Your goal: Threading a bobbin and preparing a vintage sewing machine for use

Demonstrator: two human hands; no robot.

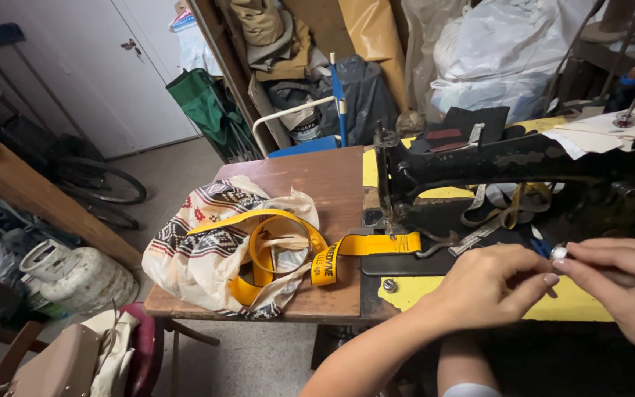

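Fingertips (pixel 550 279) of both hands pinched on a small silver bobbin (pixel 558 253).
Beside black sewing machine (pixel 479 165); yellow webbing strap (pixel 376 243) under presser foot.

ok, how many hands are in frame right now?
2. The left hand is at the front edge of the black sewing machine; the right hand meets it fingertip to fingertip around a small silver round object. No other person's hands show.

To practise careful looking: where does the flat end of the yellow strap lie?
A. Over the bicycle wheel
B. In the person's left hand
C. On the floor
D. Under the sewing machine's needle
D: the yellow strap runs from the patterned bag to beneath the sewing machine needle.
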